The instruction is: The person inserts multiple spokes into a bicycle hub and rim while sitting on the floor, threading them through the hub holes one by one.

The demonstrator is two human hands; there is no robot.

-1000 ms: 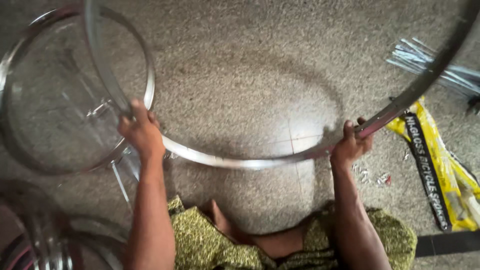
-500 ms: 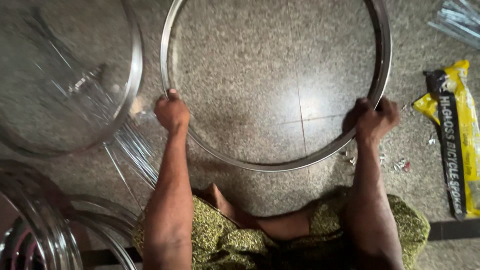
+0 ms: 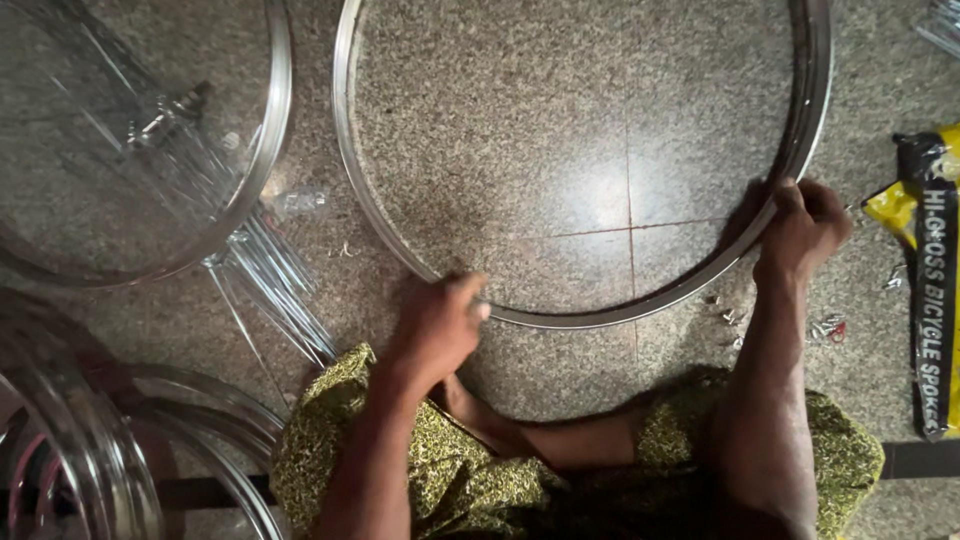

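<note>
A bare shiny metal bicycle rim (image 3: 380,215) lies flat on the speckled stone floor in front of me. My right hand (image 3: 805,225) grips its near right edge. My left hand (image 3: 437,325) rests on the rim's near left edge with the fingers curled; whether it grips the rim or only touches it is unclear. My crossed legs in green patterned cloth (image 3: 440,470) sit just below the rim.
A spoked wheel (image 3: 265,130) lies at the upper left, with a bundle of loose spokes (image 3: 275,285) beside it. More rims (image 3: 110,450) stack at the lower left. A yellow and black packet (image 3: 930,290) and small metal bits (image 3: 825,325) lie at the right.
The rim has come down from tilted to flat on the floor. My left hand slid from the rim's left side to its near edge; my right hand kept its hold.
</note>
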